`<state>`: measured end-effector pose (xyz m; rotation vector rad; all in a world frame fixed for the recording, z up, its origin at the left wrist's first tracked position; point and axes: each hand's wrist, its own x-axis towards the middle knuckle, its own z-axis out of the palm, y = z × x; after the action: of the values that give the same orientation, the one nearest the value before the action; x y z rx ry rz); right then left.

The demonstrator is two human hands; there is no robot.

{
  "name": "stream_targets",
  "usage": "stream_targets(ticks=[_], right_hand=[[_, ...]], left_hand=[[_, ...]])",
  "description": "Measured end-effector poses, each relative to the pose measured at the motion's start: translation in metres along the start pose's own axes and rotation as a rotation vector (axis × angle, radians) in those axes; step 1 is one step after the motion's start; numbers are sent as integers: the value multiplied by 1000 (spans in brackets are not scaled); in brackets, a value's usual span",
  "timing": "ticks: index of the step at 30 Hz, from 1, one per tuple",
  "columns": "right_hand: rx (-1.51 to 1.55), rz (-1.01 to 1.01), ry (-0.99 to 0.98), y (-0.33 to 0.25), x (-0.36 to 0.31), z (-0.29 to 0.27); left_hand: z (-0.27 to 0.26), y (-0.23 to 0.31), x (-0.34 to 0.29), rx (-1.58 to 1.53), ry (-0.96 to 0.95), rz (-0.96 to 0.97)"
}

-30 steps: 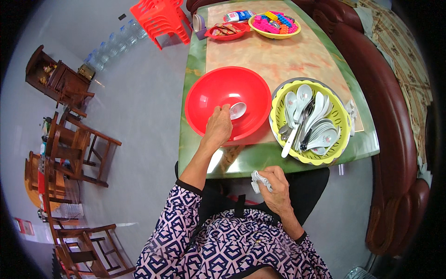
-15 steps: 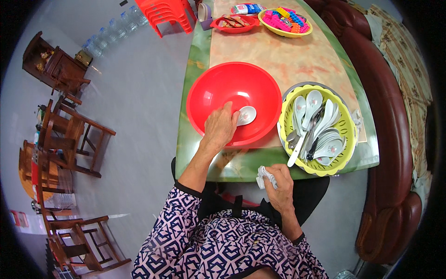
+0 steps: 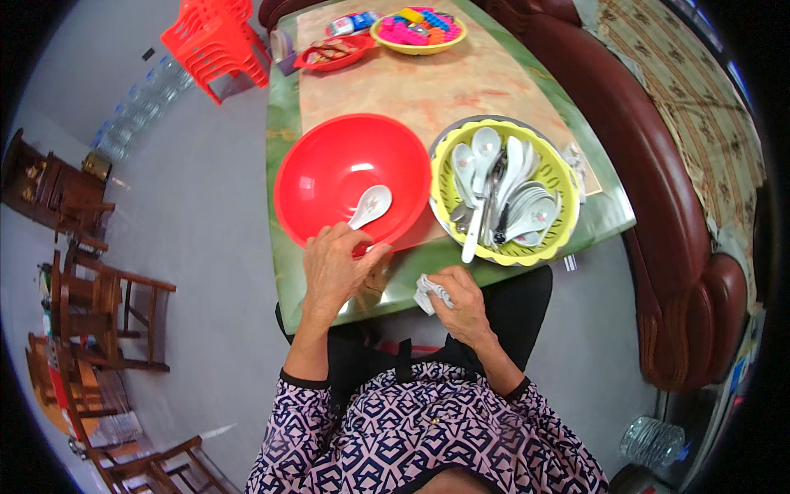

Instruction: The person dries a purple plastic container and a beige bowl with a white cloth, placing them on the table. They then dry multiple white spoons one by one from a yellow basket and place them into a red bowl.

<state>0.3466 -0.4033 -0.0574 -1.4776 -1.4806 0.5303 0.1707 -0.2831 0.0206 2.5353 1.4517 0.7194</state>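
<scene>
Inside the big red basin [image 3: 317, 156] lies one white soup spoon [image 3: 374, 203] with a small flower print. My left hand [image 3: 333, 267] is over the basin's near rim, thumb and fingers apart; the fingertips reach the end of the spoon's handle and hide whether they touch it. A crumpled white cloth [image 3: 425, 295] is clasped in my right hand [image 3: 462, 307] at the table's near edge. To the right stands a yellow scalloped basket [image 3: 562, 229], filled with several white soup spoons [image 3: 531, 214] and some metal cutlery.
At the far end of the table [image 3: 395, 103] are a yellow bowl of toy bricks [image 3: 417, 37] and a red dish of wrapped packets [image 3: 333, 53]. A brown leather sofa [image 3: 609, 140] runs along the right. Stacked red stools [image 3: 218, 41] and wooden chairs [image 3: 111, 305] stand left.
My left hand has drawn back from inside the basin to its near rim, and its fingers have spread. The spoon now lies in the basin. My right hand still grips the cloth. The view has shifted.
</scene>
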Motion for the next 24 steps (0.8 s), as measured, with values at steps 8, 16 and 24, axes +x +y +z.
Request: stream_targets(ticks=[8,16,24], right_hand=[[91,-4,19,3,-8,-12],[82,-59,-39,9,-6,-12],[91,-68,-73,14,-10,-17]], left_hand=[[-17,14,13,-8,47,48],[58,95,95,-170,-8,152],[97,98,130,-104,-369,28]])
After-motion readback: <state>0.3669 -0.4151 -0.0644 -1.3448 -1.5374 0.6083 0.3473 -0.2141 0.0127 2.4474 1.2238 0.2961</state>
